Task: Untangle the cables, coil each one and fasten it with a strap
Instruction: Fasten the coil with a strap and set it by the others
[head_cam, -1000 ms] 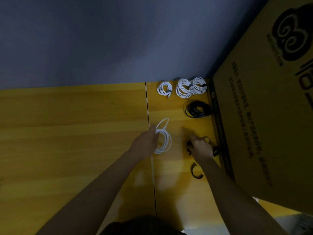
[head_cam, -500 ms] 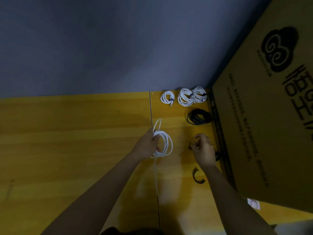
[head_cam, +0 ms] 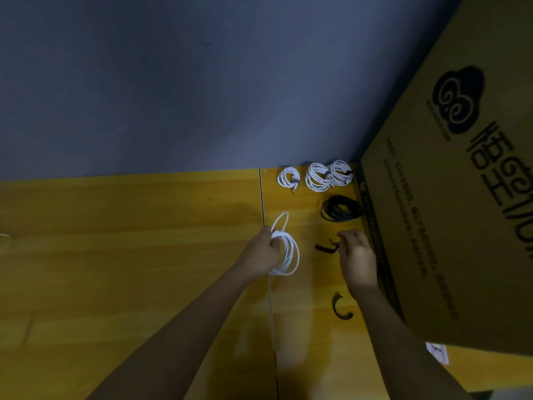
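The left hand (head_cam: 264,249) grips a coiled white cable (head_cam: 287,252) with curled fingers, above the counter (head_cam: 129,255) seam. The right hand (head_cam: 356,255) pinches a black strap (head_cam: 326,247) just right of that coil. Beyond the coil lie three fastened white coils (head_cam: 315,177) and a black coil (head_cam: 340,208). A second strap (head_cam: 340,308) lies nearer than the coil, to its right.

There were four white cable coils: three (head_cam: 288,179) (head_cam: 317,177) (head_cam: 341,172) lay in a row at the table's (head_cam: 129,255) far edge, just left of the cardboard box (head_cam: 450,226), and one (head_cam: 287,252) nearer. One black coil (head_cam: 340,208) lay beside the box. Two black straps (head_cam: 327,247) (head_cam: 340,308) showed. One box stood there. Two hands (head_cam: 264,251) (head_cam: 356,255) were in view.
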`<state>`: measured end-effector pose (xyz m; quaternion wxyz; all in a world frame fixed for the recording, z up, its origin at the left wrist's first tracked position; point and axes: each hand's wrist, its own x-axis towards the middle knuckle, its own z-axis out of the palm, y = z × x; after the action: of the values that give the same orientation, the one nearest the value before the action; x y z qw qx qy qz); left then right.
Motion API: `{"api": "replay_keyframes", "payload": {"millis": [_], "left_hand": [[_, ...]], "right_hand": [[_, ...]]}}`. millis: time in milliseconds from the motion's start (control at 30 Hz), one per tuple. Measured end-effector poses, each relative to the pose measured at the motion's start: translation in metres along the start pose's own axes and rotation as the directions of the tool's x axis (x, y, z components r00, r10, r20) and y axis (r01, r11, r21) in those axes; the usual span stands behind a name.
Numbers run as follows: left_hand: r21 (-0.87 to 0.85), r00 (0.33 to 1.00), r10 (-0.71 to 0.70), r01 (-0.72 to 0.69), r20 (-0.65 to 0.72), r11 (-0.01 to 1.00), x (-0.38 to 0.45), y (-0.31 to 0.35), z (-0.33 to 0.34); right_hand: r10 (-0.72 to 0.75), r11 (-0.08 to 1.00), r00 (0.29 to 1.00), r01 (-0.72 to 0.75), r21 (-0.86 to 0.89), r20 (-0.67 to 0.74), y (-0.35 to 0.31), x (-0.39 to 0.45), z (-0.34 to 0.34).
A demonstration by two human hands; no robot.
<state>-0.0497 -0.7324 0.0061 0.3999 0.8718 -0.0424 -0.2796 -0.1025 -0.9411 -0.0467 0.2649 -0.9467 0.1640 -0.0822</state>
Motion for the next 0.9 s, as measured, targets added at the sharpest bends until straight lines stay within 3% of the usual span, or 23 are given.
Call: {"api": "replay_keyframes", "payload": {"millis": [100,267,400,533,667,733,900], "left_hand": [[-0.033,1.000,0.002,-0.002,0.021,0.999,-0.004,0.003,-0.003],[-0.068,0.999,0.022,-0.019,0.039,0.998,-0.009,0.009,-0.008],[-0.092,0.998,0.044,-0.039,0.047,0.995,-0.014,0.011,-0.009],[-0.134,0.987,0.147,-0.138,0.062,0.981,-0.025,0.019,-0.016],[-0.026,0.952,0.302,-0.301,0.043,0.953,-0.042,0.027,-0.031],[0.049,0.927,0.373,-0.374,0.021,0.926,-0.050,0.031,-0.040],[0.128,0.879,0.476,-0.476,0.032,0.870,-0.074,0.032,-0.068]], "right_hand": [[0.115,0.982,0.992,-0.108,0.156,-0.041,-0.006,0.004,-0.006],[0.167,0.944,0.982,-0.133,0.303,-0.089,-0.016,0.003,-0.012],[0.250,0.805,0.963,-0.149,0.574,-0.102,-0.040,-0.001,-0.028],[0.109,0.690,0.983,0.030,0.723,-0.145,-0.077,-0.008,-0.053],[-0.205,0.752,0.960,0.278,0.598,-0.189,-0.111,-0.015,-0.071],[-0.276,0.746,0.953,0.293,0.598,-0.122,-0.124,-0.018,-0.075],[-0.271,0.634,0.962,0.201,0.747,-0.029,-0.146,-0.025,-0.085]]}}
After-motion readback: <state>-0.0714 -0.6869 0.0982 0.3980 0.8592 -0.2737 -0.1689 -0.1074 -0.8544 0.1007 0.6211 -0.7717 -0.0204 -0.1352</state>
